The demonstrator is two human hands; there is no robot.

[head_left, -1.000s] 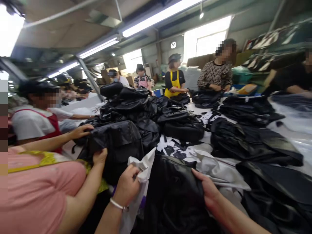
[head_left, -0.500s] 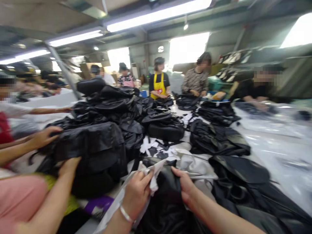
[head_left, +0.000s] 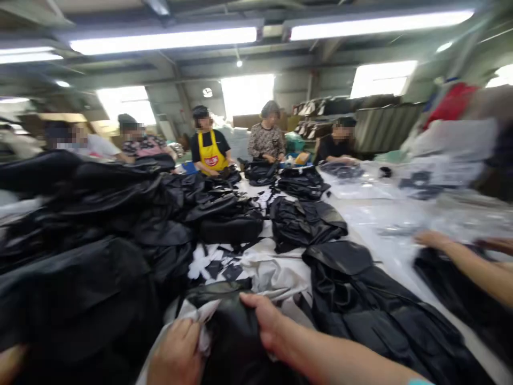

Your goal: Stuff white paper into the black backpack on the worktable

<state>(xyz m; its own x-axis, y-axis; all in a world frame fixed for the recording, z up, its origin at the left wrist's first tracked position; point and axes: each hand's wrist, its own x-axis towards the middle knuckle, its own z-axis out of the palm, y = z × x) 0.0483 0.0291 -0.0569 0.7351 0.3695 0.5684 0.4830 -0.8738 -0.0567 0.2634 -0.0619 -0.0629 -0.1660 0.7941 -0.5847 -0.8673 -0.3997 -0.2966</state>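
At the near edge of the table [head_left: 377,224], the left hand [head_left: 176,353] is pinched shut on a crumpled white paper sheet [head_left: 276,275]. The right hand [head_left: 268,326] clamps the glossy, soft black bag [head_left: 236,337], fingers curled over its top (long axis blurred, so I cannot tell). Wrinkled black bags [head_left: 96,224] heap left; a co-worker's arm [head_left: 465,262] reaches in right.

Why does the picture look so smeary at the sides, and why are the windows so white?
In the head view, the edges are blurred and stretched, so the black bags on the left and another person's arm on the right look smeared; the windows and ceiling lamps glare pure white; the middle of the table is sharper; the left hand and right hand are soft, near the bottom edge.
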